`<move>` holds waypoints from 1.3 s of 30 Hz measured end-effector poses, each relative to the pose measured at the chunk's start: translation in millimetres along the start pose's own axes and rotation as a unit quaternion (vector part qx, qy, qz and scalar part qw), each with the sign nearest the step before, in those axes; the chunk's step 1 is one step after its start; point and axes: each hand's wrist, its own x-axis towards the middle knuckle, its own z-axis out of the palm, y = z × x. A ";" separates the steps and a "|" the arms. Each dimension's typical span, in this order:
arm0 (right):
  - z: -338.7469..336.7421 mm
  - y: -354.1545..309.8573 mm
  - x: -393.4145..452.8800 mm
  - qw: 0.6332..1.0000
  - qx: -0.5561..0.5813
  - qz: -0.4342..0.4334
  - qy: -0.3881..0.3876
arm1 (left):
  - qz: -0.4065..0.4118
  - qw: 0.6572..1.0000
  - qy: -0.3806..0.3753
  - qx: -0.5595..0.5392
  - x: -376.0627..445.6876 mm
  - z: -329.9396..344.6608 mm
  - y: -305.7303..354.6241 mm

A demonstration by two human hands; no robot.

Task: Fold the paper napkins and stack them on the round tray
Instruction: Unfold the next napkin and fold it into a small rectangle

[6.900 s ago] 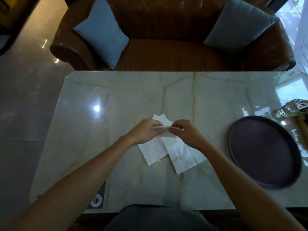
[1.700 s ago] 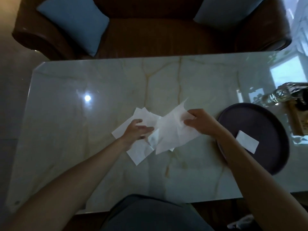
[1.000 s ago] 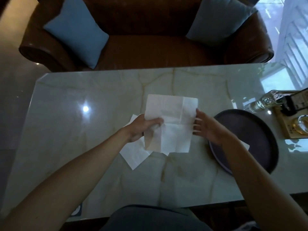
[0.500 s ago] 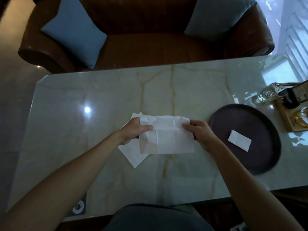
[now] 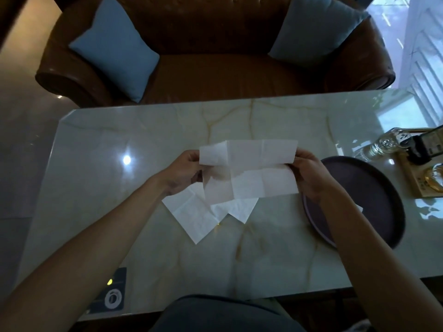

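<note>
**Napkin held between both hands above the tabletop**

The left hand [image 5: 183, 172] and right hand [image 5: 309, 174] each pinch one end of a white paper napkin [image 5: 249, 171], fingers closed on its edges, the top part bent over along a crease. It hangs above the marble tabletop [image 5: 119, 200], over two more napkins [image 5: 196, 214] lying flat and overlapping. The round tray [image 5: 378, 202] sits just right of the right wrist; a small white piece shows on it beside the forearm, mostly hidden. A glass bottle [image 5: 381, 147] lies beyond the tray.
</note>
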 end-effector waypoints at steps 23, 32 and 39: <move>16.6 -2.5 3.8 0.999 -0.008 -0.001 0.048 | -0.092 0.965 -0.033 -0.242 4.4 -0.2 -10.3; 18.0 -4.2 9.3 0.995 -0.066 0.011 0.068 | -0.037 0.999 -0.005 -0.030 1.0 -0.8 -26.1; 27.9 -20.7 -0.9 0.982 -0.165 -0.005 -0.088 | -0.047 0.984 -0.058 0.162 8.2 -10.9 -6.5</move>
